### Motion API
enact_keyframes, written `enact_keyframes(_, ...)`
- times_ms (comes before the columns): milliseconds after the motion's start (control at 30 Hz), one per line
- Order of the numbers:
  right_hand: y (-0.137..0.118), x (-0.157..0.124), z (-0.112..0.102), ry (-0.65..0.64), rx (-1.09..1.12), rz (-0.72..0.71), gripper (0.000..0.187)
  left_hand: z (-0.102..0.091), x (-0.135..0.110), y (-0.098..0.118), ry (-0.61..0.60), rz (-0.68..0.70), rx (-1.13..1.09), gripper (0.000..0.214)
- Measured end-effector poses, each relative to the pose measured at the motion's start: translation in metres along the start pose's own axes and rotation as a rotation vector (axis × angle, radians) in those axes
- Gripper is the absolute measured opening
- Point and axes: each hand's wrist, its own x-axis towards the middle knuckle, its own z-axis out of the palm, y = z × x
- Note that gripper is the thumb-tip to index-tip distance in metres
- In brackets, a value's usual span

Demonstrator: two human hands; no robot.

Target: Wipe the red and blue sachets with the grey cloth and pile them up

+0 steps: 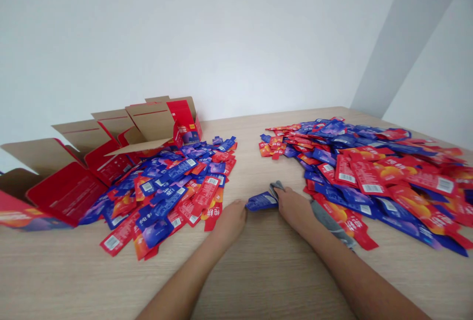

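Observation:
Between my hands, just above the table, is a blue drink pouch (261,201). My left hand (232,219) pinches its narrow left end. My right hand (293,206) is closed around a folded grey cloth (275,187) at the pouch's right end. More grey cloth shows beyond my right forearm, against the pile on that side. A large heap of red and blue pouches (384,172) lies to the right. Nearer my left hand is a smaller heap of similar pouches (173,187), some with barcodes facing up.
Several open red cardboard boxes (70,189) stand in a row at the left, flaps raised, close to the left heap. Everything rests on a light wooden table (244,280). A white wall (236,39) rises behind it.

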Motion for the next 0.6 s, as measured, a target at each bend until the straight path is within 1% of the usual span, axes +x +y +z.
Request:
enact_keyframes(33,0.001,0.0,0.001,0.012,0.009,-0.006,0.039,-0.006,0.005,-0.005,-0.009,-0.062,-0.151,0.021)
enact_keyframes(67,0.002,0.0,0.002,0.02,0.02,-0.011,0.039,-0.014,0.011,-0.01,-0.029,-0.102,-0.249,0.028)
enact_keyframes(100,0.003,-0.001,0.003,0.022,0.035,-0.017,0.04,-0.024,0.018,-0.013,-0.04,-0.127,-0.318,0.031)
enact_keyframes(133,0.003,-0.001,0.003,0.023,0.048,-0.02,0.04,-0.035,0.025,-0.016,-0.017,-0.149,-0.385,0.032)
enact_keyframes(167,0.002,-0.002,0.004,0.021,0.06,-0.023,0.04,-0.048,0.033,-0.017,0.025,-0.18,-0.511,0.029)
enact_keyframes(200,0.002,-0.002,0.004,0.018,0.069,-0.026,0.04,-0.06,0.041,-0.017,0.096,-0.209,-0.675,0.025)
enact_keyframes(267,0.001,-0.002,0.004,0.012,0.085,-0.034,0.041,-0.08,0.057,-0.013,0.278,-0.252,-1.011,0.018)
enact_keyframes(300,0.001,-0.002,0.003,0.007,0.092,-0.041,0.041,-0.085,0.066,-0.009,0.349,-0.267,-1.122,0.016)
enact_keyframes(333,0.0,-0.002,0.003,0.003,0.099,-0.049,0.042,-0.086,0.075,-0.005,0.378,-0.277,-1.157,0.017)
enact_keyframes(367,0.0,-0.002,0.002,-0.002,0.106,-0.055,0.042,-0.083,0.085,0.0,0.36,-0.284,-1.124,0.019)
enact_keyframes(400,0.0,-0.002,0.002,-0.006,0.113,-0.058,0.042,-0.075,0.096,0.006,0.299,-0.281,-1.007,0.022)
enact_keyframes(433,0.0,-0.001,0.001,-0.011,0.121,-0.059,0.042,-0.062,0.107,0.012,0.216,-0.263,-0.834,0.025)
enact_keyframes(500,-0.001,-0.001,0.0,-0.022,0.14,-0.053,0.042,-0.028,0.129,0.025,0.066,-0.179,-0.428,0.028)
enact_keyframes(533,-0.001,-0.001,0.0,-0.027,0.148,-0.048,0.042,-0.009,0.14,0.033,0.03,-0.143,-0.305,0.027)
enact_keyframes(600,0.0,0.0,-0.001,-0.037,0.16,-0.036,0.042,0.028,0.16,0.048,-0.001,-0.087,-0.165,0.026)
